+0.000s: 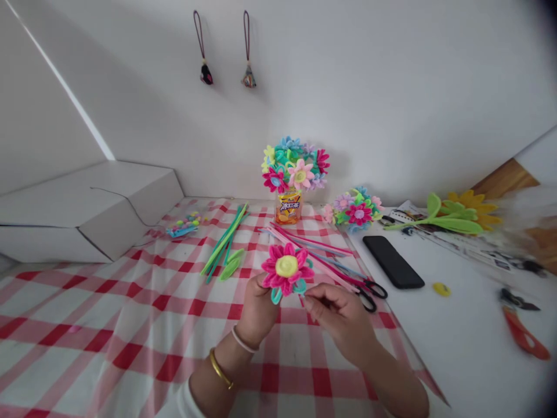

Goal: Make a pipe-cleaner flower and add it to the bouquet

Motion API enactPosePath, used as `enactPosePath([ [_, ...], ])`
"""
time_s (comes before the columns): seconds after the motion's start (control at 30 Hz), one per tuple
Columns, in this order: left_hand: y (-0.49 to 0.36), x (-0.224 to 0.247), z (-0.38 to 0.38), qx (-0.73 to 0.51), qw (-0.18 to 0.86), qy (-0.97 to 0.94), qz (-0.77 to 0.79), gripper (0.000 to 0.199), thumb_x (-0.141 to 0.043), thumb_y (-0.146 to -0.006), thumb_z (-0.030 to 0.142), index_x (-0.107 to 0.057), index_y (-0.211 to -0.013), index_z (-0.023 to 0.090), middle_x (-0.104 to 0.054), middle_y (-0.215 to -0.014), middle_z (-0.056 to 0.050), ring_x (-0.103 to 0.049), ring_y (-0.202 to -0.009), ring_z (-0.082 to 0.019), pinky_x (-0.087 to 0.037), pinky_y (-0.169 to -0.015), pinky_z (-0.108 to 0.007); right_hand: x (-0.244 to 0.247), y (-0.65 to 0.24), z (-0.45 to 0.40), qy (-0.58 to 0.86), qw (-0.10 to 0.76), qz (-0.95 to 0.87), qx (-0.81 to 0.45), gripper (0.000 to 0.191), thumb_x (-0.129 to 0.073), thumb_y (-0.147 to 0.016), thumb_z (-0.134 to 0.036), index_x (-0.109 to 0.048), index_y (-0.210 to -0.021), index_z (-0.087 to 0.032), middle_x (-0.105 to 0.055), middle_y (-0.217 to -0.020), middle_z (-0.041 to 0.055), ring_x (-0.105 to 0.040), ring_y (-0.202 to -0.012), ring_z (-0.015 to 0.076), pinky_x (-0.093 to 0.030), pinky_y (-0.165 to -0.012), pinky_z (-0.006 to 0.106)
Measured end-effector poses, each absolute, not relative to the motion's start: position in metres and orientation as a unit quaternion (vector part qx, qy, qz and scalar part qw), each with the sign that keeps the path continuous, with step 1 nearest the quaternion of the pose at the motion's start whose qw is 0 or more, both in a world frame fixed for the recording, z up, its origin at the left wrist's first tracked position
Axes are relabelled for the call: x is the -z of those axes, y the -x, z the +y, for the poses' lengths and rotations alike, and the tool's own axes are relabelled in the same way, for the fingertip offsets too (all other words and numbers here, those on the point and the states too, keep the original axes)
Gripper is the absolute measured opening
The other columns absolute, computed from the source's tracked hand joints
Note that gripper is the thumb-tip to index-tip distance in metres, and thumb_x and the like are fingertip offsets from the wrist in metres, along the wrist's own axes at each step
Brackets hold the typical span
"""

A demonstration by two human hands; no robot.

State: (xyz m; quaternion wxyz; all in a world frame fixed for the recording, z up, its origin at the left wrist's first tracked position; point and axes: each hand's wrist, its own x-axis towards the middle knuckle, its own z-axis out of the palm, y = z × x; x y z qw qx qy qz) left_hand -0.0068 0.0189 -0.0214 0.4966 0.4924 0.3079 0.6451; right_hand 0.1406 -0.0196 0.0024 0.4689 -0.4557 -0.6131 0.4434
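A pink pipe-cleaner flower with a yellow centre and teal loops below it is up in front of me. My left hand grips it from underneath. My right hand is beside it, with pinched fingertips at a teal loop. Just past the right hand lie black-handled scissors on loose pink pipe cleaners. A bundle of green pipe cleaners lies to the left on the red-and-white checked cloth. A gold bangle and a pale bracelet circle my left wrist.
A pipe-cleaner bouquet stands in an orange snack packet at the back. Beyond the cloth are a black phone, a green-and-yellow felt flower and an orange-handled tool. A white box stands at the left.
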Motion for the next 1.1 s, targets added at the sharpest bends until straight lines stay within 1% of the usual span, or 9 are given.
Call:
enactPosePath([
  [0.13,-0.003,0.024,0.014,-0.646,0.557,-0.389,0.349,0.008,-0.071,-0.068,0.022,-0.072,-0.075,0.019,-0.069,-0.072,-0.002,-0.060,-0.066,-0.015,-0.048,-0.068,-0.028,0.012,-0.130,-0.023,0.427,0.473,-0.694,-0.334,0.017,-0.054,-0.083,-0.023,-0.067,-0.093,-0.021,-0.064,-0.080,0.0040,-0.060,-0.070,0.0150,-0.049,-0.063,0.025],
  [0.3,-0.008,0.018,0.012,-0.621,0.691,-0.220,0.298,0.008,-0.074,-0.066,0.024,-0.069,-0.069,0.018,-0.065,-0.062,0.002,-0.059,-0.060,-0.010,-0.046,-0.060,-0.021,0.022,-0.125,-0.019,0.389,0.459,-0.775,-0.194,0.033,-0.045,-0.084,-0.012,-0.064,-0.110,-0.020,-0.068,-0.091,0.0089,-0.064,-0.084,0.0180,-0.052,-0.075,0.029],
  [0.4,-0.007,0.015,0.011,-0.616,0.724,-0.190,0.244,0.008,-0.075,-0.064,0.022,-0.069,-0.067,0.018,-0.066,-0.067,0.003,-0.061,-0.065,-0.011,-0.048,-0.070,-0.026,0.022,-0.127,-0.015,0.406,0.436,-0.781,-0.189,0.033,-0.046,-0.082,-0.010,-0.066,-0.106,-0.023,-0.070,-0.091,0.0067,-0.066,-0.079,0.0178,-0.052,-0.073,0.029],
  [0.5,-0.004,0.009,0.008,-0.600,0.748,-0.205,0.197,0.006,-0.075,-0.064,0.020,-0.069,-0.064,0.018,-0.067,-0.069,0.002,-0.063,-0.075,-0.015,-0.046,-0.083,-0.033,0.020,-0.131,-0.010,0.433,0.437,-0.764,-0.197,0.025,-0.048,-0.081,-0.012,-0.068,-0.093,-0.020,-0.068,-0.080,0.0057,-0.064,-0.070,0.0167,-0.051,-0.064,0.026],
  [0.6,-0.001,0.003,0.005,-0.567,0.764,-0.241,0.189,0.004,-0.074,-0.063,0.020,-0.070,-0.064,0.018,-0.066,-0.067,0.000,-0.062,-0.081,-0.018,-0.042,-0.087,-0.035,0.016,-0.135,-0.006,0.434,0.449,-0.751,-0.218,0.021,-0.047,-0.082,-0.012,-0.066,-0.086,-0.018,-0.067,-0.077,0.0046,-0.063,-0.070,0.0152,-0.049,-0.063,0.024],
  [0.7,0.001,0.001,0.005,-0.544,0.755,-0.299,0.212,0.007,-0.073,-0.065,0.022,-0.071,-0.064,0.015,-0.065,-0.068,-0.002,-0.060,-0.082,-0.019,-0.040,-0.085,-0.032,0.013,-0.141,-0.002,0.467,0.435,-0.738,-0.221,0.018,-0.048,-0.080,-0.010,-0.064,-0.081,-0.018,-0.067,-0.077,0.0037,-0.062,-0.071,0.0154,-0.048,-0.065,0.025],
  [0.83,0.002,0.006,0.009,-0.550,0.717,-0.323,0.281,0.007,-0.074,-0.064,0.023,-0.071,-0.065,0.016,-0.065,-0.072,-0.001,-0.057,-0.080,-0.015,-0.039,-0.082,-0.027,0.008,-0.152,0.002,0.508,0.421,-0.721,-0.211,0.016,-0.046,-0.082,-0.013,-0.061,-0.084,-0.018,-0.065,-0.075,0.0031,-0.061,-0.067,0.0153,-0.047,-0.064,0.026],
  [0.93,0.003,0.011,0.014,-0.543,0.678,-0.370,0.330,0.009,-0.073,-0.066,0.026,-0.069,-0.066,0.018,-0.064,-0.071,0.000,-0.054,-0.071,-0.013,-0.040,-0.073,-0.025,0.004,-0.158,0.002,0.529,0.425,-0.713,-0.174,0.011,-0.048,-0.082,-0.018,-0.060,-0.083,-0.017,-0.064,-0.075,0.0034,-0.060,-0.068,0.0160,-0.046,-0.064,0.027],
  [1.1,0.009,0.017,0.019,-0.530,0.506,-0.528,0.429,0.016,-0.063,-0.074,0.026,-0.066,-0.061,0.017,-0.059,-0.059,0.001,-0.050,-0.060,-0.013,-0.040,-0.062,-0.025,0.000,-0.158,-0.004,0.534,0.429,-0.697,-0.215,0.012,-0.048,-0.083,-0.023,-0.059,-0.083,-0.017,-0.063,-0.071,0.0028,-0.059,-0.065,0.0156,-0.046,-0.062,0.027],
])
